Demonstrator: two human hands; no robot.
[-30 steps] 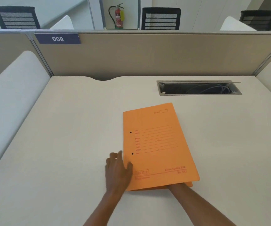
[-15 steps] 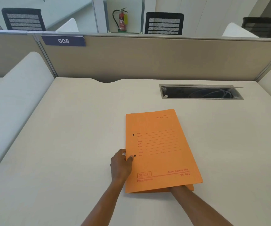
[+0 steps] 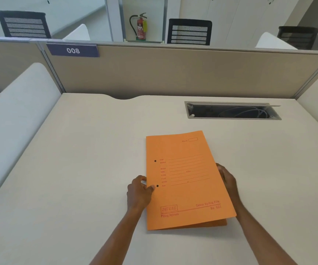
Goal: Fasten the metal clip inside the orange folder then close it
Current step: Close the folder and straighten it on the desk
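Observation:
The orange folder [image 3: 186,180] lies on the pale desk [image 3: 77,169] with its printed front cover on top. The cover is raised slightly at the near right corner, showing the back cover beneath. My left hand [image 3: 139,192] grips the spine edge, thumb on the cover beside the lower punched hole. At the folder's right edge, my right hand [image 3: 228,180] has its fingers tucked under the front cover. The metal clip is hidden inside.
An open cable slot [image 3: 232,110] with wires is set into the desk behind the folder. A beige partition [image 3: 173,73] with a "008" label [image 3: 73,50] closes the far side. White curved dividers [image 3: 16,119] flank the desk.
My right hand slid from beneath the folder's near edge to its right edge. My left hand moved up along the spine, from flat to gripping. The camera tilted up slightly.

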